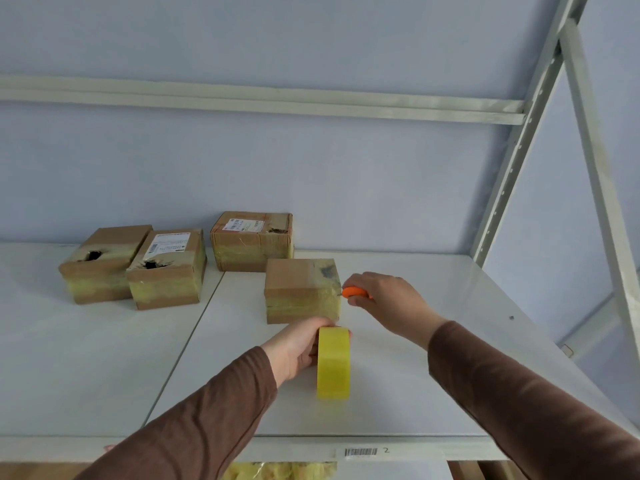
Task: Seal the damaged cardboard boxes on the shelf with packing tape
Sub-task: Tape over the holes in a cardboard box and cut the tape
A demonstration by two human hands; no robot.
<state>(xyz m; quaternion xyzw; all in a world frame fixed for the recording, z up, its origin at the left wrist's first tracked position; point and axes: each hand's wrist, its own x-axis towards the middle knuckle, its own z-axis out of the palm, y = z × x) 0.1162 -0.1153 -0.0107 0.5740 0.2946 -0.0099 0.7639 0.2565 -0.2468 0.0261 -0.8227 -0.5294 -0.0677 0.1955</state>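
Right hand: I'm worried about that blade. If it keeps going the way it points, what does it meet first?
Probably the nearest cardboard box: the right hand aims its orange cutter leftward at the box's top right edge, seemingly almost touching.

Shelf front edge (415, 445): white sticker (367, 452) with a printed barcode; handwritten "2" just to its right, legible.

Back box (252, 241): white shipping label (242, 224) on the top face, with barcode marks; its print is too small to read.

Second box from left (168, 268): white shipping label (169, 243) on the top face, with a small barcode at its left end; text lines blurred, unreadable.

No brand names can be made out anywhere.
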